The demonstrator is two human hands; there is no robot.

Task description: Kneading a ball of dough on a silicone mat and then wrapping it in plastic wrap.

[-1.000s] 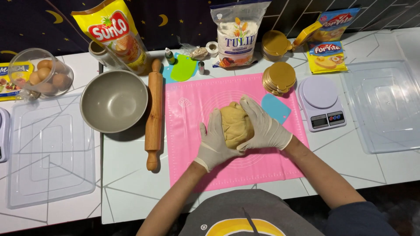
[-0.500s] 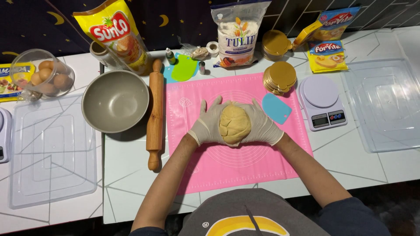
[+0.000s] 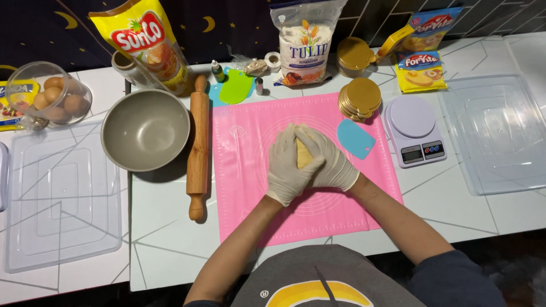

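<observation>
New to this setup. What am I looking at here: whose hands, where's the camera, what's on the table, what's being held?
There is no machine: a person works with two gloved hands, filmed from a camera on their head looking down. The left hand and right hand are closed together around a lump of yellow dough, over a pink mat on the white table. Left of the mat lie a wooden rolling pin and a grey bowl, with a bowl of eggs further left. Right of the hands are a blue scraper, a stack of gold discs and a kitchen scale. Clear plastic lids sit at both ends.
</observation>
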